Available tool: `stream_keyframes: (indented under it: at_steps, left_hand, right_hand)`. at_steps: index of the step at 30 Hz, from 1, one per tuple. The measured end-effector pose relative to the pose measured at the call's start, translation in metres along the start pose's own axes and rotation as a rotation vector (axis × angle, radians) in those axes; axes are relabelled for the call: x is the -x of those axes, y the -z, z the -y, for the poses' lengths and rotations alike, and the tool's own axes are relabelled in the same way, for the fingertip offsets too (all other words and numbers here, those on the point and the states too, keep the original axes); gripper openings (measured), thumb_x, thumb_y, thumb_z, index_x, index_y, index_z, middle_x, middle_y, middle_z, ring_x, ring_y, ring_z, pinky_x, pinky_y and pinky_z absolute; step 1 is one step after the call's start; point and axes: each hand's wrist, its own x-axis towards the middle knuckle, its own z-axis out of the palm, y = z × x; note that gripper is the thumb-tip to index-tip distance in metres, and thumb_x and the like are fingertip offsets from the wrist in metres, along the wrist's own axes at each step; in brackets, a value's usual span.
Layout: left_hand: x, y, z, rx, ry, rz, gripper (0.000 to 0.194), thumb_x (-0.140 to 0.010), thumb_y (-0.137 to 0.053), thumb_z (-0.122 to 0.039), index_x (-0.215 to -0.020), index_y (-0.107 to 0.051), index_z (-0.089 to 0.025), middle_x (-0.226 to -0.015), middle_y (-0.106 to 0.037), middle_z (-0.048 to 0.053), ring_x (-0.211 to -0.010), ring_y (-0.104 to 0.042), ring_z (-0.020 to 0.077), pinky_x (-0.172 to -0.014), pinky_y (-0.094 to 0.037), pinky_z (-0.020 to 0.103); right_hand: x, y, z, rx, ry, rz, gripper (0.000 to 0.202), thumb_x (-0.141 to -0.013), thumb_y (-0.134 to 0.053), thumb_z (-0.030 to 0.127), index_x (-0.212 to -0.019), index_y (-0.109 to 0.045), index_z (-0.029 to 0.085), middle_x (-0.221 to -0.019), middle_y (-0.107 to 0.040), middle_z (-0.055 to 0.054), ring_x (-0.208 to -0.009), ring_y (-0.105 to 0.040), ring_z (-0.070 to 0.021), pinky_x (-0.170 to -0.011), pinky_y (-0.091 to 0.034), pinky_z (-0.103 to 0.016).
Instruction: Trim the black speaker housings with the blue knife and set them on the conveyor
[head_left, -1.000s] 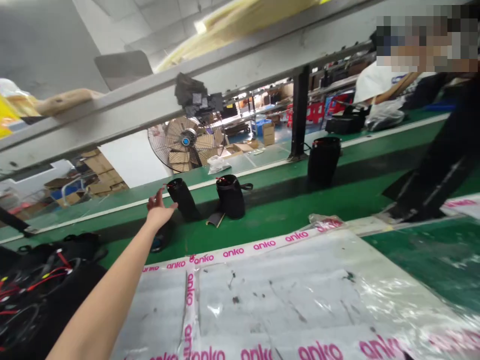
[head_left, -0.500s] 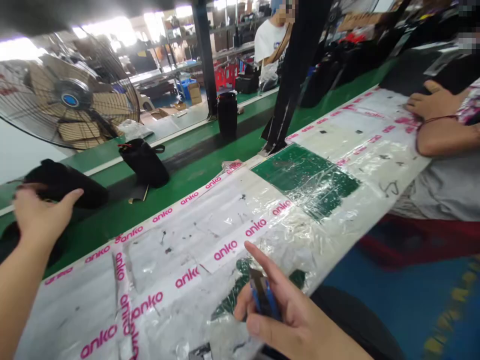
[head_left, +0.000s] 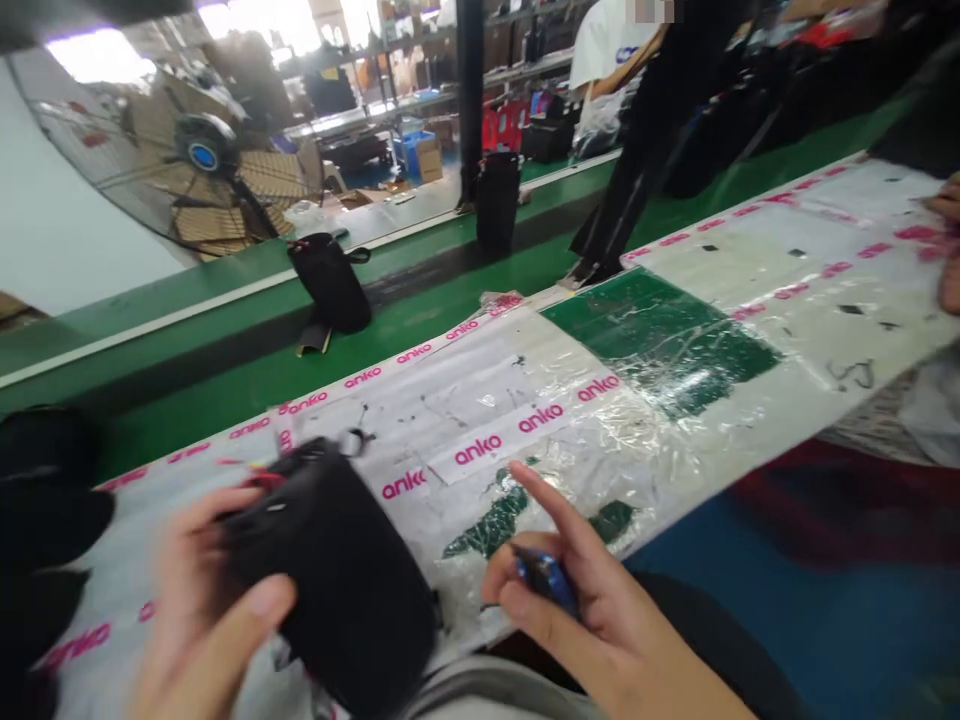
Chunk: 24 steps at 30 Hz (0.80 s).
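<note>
A black cylindrical pouch (head_left: 345, 580) with red wires at its top end is gripped by my left hand (head_left: 217, 590), over the near edge of the covered bench. My right hand (head_left: 577, 600) holds a small blue and black tool (head_left: 546, 578) between thumb and curled fingers, its index finger stretched out. The right hand is to the right of the pouch and apart from it. Beneath both lies white sheeting (head_left: 420, 420) printed with pink "anko" lettering and covered by clear film.
Two more black pouches (head_left: 330, 285) (head_left: 497, 205) stand on the green surface (head_left: 420, 300) behind. Dark objects (head_left: 45, 500) lie at the left edge. A slanted black post (head_left: 637, 150) rises behind the sheeting. Another person's hand (head_left: 946, 230) is at the far right.
My left hand has brought a black pouch from the green surface at the left to above the sheeting near me. The view has shifted left, and the right hand still holds the tool.
</note>
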Motion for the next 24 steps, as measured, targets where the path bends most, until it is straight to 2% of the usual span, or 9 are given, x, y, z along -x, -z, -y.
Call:
stream_keyframes:
  at_steps: [2,4,7,9,11,15,17,20,24]
  left_hand:
    - [0.02,-0.027,0.013,0.141,0.09,0.201,0.065,-0.075,-0.086,-0.071,-0.13,-0.062,-0.045,-0.131,-0.073,0.001,-0.112,-0.074,0.0353,-0.086,-0.067,0.043]
    - [0.029,-0.045,0.024,0.145,0.148,0.351,0.069,-0.084,-0.082,-0.07,-0.141,-0.06,-0.04,-0.143,-0.07,0.005,-0.129,-0.069,0.0374,-0.102,-0.063,0.046]
    - [0.031,-0.053,0.035,0.008,0.126,0.456,0.074,-0.092,-0.076,-0.068,-0.158,-0.051,-0.042,-0.172,-0.049,0.004,-0.162,-0.039,0.0396,-0.133,-0.034,0.058]
    - [0.03,-0.051,0.038,-0.095,0.101,0.499,0.075,-0.096,-0.071,-0.069,-0.163,-0.045,-0.047,-0.18,-0.037,0.0,-0.169,-0.026,0.0382,-0.138,-0.017,0.063]
    - [0.029,-0.05,0.038,-0.168,0.094,0.536,0.077,-0.097,-0.067,-0.072,-0.166,-0.04,-0.049,-0.181,-0.035,-0.002,-0.169,-0.024,0.0384,-0.138,-0.013,0.066]
    - [0.03,-0.059,0.032,-0.286,0.052,0.529,0.081,-0.094,-0.067,-0.077,-0.166,-0.039,-0.052,-0.18,-0.038,0.001,-0.167,-0.031,0.0426,-0.134,-0.022,0.072]
    - [0.032,-0.069,0.028,-0.335,0.02,0.482,0.093,-0.085,-0.074,-0.081,-0.166,-0.04,-0.048,-0.175,-0.045,0.008,-0.16,-0.041,0.0486,-0.128,-0.031,0.077]
    - [0.035,-0.086,0.023,-0.359,-0.049,0.416,0.114,-0.068,-0.082,-0.088,-0.165,-0.045,-0.04,-0.158,-0.059,0.018,-0.142,-0.057,0.0561,-0.116,-0.043,0.082]
    - [0.039,-0.103,0.019,-0.35,-0.123,0.41,0.103,-0.069,-0.081,-0.087,-0.157,-0.055,-0.041,-0.13,-0.067,0.016,-0.108,-0.074,0.0492,-0.091,-0.06,0.076]
  right_hand:
    - [-0.001,-0.004,0.004,0.06,0.0,-0.155,0.064,-0.104,-0.069,0.063,-0.159,-0.05,0.036,-0.107,-0.073,-0.003,-0.1,-0.067,-0.0215,-0.1,-0.054,-0.038]
    - [-0.002,-0.008,0.009,0.113,0.006,-0.253,0.046,-0.102,-0.071,0.066,-0.134,-0.068,0.033,-0.102,-0.072,-0.002,-0.096,-0.067,-0.0207,-0.099,-0.055,-0.035]
    - [-0.002,-0.01,0.012,0.141,0.003,-0.262,0.043,-0.1,-0.072,0.069,-0.119,-0.071,0.03,-0.096,-0.071,-0.001,-0.082,-0.064,-0.019,-0.094,-0.058,-0.033]
    - [-0.001,-0.01,0.013,0.148,-0.004,-0.256,0.042,-0.101,-0.071,0.068,-0.12,-0.069,0.03,-0.097,-0.071,-0.001,-0.081,-0.064,-0.0184,-0.091,-0.059,-0.031]
    - [0.001,-0.011,0.015,0.161,-0.009,-0.258,0.039,-0.103,-0.07,0.066,-0.12,-0.068,0.03,-0.099,-0.071,-0.001,-0.083,-0.065,-0.0184,-0.089,-0.059,-0.03]
    - [0.006,-0.012,0.019,0.212,0.009,-0.284,0.036,-0.104,-0.068,0.064,-0.119,-0.068,0.031,-0.098,-0.071,-0.001,-0.087,-0.068,-0.0207,-0.091,-0.06,-0.031]
    - [0.008,-0.008,0.02,0.254,0.004,-0.295,0.035,-0.104,-0.069,0.063,-0.122,-0.068,0.033,-0.1,-0.072,-0.001,-0.087,-0.068,-0.0204,-0.092,-0.06,-0.03]
    - [0.009,0.005,0.017,0.307,0.009,-0.212,0.035,-0.103,-0.072,0.059,-0.128,-0.07,0.035,-0.097,-0.071,-0.001,-0.081,-0.068,-0.0179,-0.085,-0.061,-0.025]
    - [0.008,0.019,0.013,0.305,0.016,-0.183,0.039,-0.097,-0.081,0.054,-0.128,-0.072,0.032,-0.101,-0.074,-0.004,-0.088,-0.074,-0.0214,-0.081,-0.064,-0.026]
